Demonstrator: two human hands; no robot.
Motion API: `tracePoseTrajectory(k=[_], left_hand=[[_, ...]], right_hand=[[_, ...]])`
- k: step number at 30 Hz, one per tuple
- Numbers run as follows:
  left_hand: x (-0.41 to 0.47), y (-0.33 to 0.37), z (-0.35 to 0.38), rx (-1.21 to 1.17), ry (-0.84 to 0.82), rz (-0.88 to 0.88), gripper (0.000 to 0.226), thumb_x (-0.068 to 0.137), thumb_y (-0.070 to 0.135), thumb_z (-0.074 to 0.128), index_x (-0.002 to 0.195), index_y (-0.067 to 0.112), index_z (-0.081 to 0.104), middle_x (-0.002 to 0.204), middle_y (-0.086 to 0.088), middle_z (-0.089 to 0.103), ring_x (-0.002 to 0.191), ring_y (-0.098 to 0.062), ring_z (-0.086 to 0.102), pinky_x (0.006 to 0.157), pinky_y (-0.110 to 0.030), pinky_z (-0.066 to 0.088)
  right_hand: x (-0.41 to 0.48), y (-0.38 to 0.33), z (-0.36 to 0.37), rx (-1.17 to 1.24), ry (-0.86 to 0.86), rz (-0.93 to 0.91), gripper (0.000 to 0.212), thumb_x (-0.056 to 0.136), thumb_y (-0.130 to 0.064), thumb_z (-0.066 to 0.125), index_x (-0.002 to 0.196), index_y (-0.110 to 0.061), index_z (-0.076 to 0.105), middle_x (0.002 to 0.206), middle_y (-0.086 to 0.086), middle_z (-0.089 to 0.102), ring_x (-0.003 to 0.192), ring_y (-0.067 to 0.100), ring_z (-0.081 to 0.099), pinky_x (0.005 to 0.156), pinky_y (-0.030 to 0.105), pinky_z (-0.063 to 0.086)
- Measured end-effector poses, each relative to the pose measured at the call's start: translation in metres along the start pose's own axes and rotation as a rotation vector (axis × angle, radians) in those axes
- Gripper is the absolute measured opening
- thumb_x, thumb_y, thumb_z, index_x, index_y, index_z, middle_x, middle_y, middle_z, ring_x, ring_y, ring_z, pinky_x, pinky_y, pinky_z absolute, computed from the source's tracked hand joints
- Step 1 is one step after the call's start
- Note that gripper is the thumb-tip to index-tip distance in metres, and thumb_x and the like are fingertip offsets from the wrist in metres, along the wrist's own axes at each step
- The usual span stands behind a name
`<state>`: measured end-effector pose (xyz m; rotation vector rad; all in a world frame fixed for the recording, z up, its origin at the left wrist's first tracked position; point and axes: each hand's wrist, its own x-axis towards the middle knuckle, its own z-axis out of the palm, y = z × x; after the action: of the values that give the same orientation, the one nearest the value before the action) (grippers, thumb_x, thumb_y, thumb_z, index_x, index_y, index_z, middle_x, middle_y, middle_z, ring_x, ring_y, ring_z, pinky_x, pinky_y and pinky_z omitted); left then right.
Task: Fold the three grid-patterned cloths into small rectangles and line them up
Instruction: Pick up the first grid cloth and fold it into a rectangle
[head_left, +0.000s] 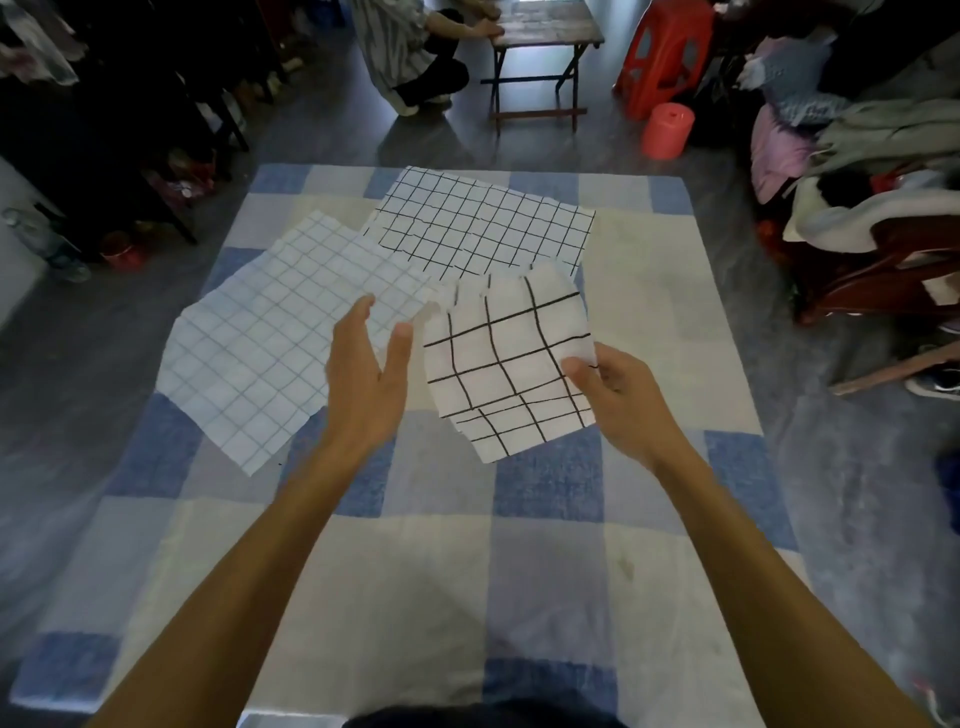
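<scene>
Cloths counted, three: pale-blue grid cloth (249, 343), fine black grid cloth (483, 223), wide black grid cloth (509, 358). Hands counted, two: left hand (363, 379), right hand (621, 400).

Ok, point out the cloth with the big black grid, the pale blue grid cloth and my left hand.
big black grid cloth (506, 364): head view, its middle.
pale blue grid cloth (270, 338): head view, its flat centre.
left hand (366, 376): head view, back of the hand.

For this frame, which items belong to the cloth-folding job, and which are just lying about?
Job: bold-grid cloth pinched by right hand; fine black-grid cloth; pale blue-grid cloth; open left hand; checked blanket underneath.
Lying about: red stool; folding table; clothes pile; plastic bottle.
</scene>
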<state>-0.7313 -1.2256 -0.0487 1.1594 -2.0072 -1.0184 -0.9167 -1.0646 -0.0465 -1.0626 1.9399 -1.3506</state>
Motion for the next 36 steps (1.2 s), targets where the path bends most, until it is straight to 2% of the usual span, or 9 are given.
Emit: tracePoseTrajectory(k=[6,10,15,19,23,26,29,34,36], left_hand=[[-0.013,-0.005,0.032,-0.348,-0.327,-0.492,0.083,0.076,0.075,0.031,0.139,0.022,0.037,0.141,0.002,0.042,0.129,-0.016,0.039,0.104,-0.038,0.031],[-0.014,-0.004,0.044,-0.711,-0.483,-0.716,0.049,0.085,0.059,0.046,0.111,0.022,0.063,0.114,0.001,0.068,0.109,-0.017,0.061,0.098,-0.040,0.045],[-0.008,-0.003,0.039,-0.728,-0.282,-0.466,0.024,0.085,0.015,0.067,0.108,0.016,0.064,0.102,-0.003,0.072,0.096,-0.022,0.068,0.078,-0.036,0.056],[-0.008,0.004,0.037,-0.520,-0.177,-0.284,0.018,0.085,0.017,0.068,0.102,0.024,0.066,0.098,0.005,0.072,0.089,-0.010,0.069,0.074,-0.028,0.057],[-0.011,0.006,0.035,-0.432,-0.130,-0.193,0.012,0.087,0.026,0.066,0.098,0.023,0.064,0.092,0.008,0.071,0.085,-0.009,0.069,0.067,-0.019,0.055],[-0.011,0.004,0.033,-0.404,-0.122,-0.161,0.019,0.086,0.024,0.067,0.104,0.023,0.061,0.095,0.011,0.069,0.086,-0.004,0.067,0.069,-0.017,0.055],[-0.009,0.001,0.031,-0.433,-0.140,-0.163,0.023,0.088,0.018,0.065,0.110,0.022,0.061,0.101,0.013,0.068,0.092,-0.004,0.067,0.076,-0.021,0.056],[-0.007,-0.004,0.033,-0.432,-0.127,-0.160,0.023,0.091,0.024,0.061,0.113,0.017,0.061,0.101,0.011,0.069,0.092,-0.003,0.066,0.074,-0.018,0.055],[-0.008,-0.005,0.036,-0.409,-0.102,-0.169,0.024,0.091,0.029,0.059,0.113,0.019,0.060,0.100,0.011,0.068,0.090,-0.003,0.066,0.070,-0.018,0.055]], right_hand=[[-0.003,-0.006,-0.001,0.071,-0.080,0.004,0.021,0.097,-0.017,0.050,0.086,-0.033,0.057,0.072,-0.034,0.061,0.074,-0.015,0.055,0.071,0.005,0.042],[-0.005,-0.002,-0.004,0.111,-0.089,0.032,0.016,0.096,-0.016,0.052,0.096,-0.028,0.063,0.081,-0.027,0.067,0.083,-0.013,0.059,0.074,0.006,0.044],[-0.007,0.017,-0.014,0.021,-0.093,0.153,0.014,0.091,-0.030,0.060,0.101,-0.039,0.063,0.099,-0.026,0.067,0.095,-0.011,0.061,0.078,0.006,0.046],[-0.003,0.020,-0.003,0.142,0.054,0.147,0.026,0.090,-0.025,0.063,0.116,-0.025,0.061,0.107,-0.016,0.067,0.098,-0.005,0.064,0.078,0.009,0.049],[0.004,0.014,0.008,0.172,0.210,0.156,0.018,0.092,-0.028,0.060,0.093,-0.012,0.068,0.083,0.000,0.070,0.078,0.006,0.063,0.069,0.016,0.051],[0.007,0.012,0.012,0.186,0.212,0.172,0.028,0.094,-0.027,0.056,0.068,-0.017,0.057,0.054,-0.013,0.054,0.052,-0.004,0.043,0.053,0.010,0.038],[0.008,0.015,0.014,0.182,0.205,0.182,0.035,0.094,-0.032,0.054,0.062,-0.017,0.052,0.053,-0.011,0.046,0.050,-0.001,0.035,0.051,0.013,0.033],[0.006,0.016,0.014,0.221,0.163,0.190,0.027,0.089,-0.032,0.061,0.078,-0.008,0.064,0.068,-0.002,0.060,0.057,0.001,0.055,0.058,0.016,0.045],[0.007,0.016,0.013,0.237,0.113,0.172,0.015,0.089,-0.022,0.063,0.104,-0.020,0.068,0.093,-0.011,0.070,0.085,-0.003,0.067,0.072,0.011,0.050]])
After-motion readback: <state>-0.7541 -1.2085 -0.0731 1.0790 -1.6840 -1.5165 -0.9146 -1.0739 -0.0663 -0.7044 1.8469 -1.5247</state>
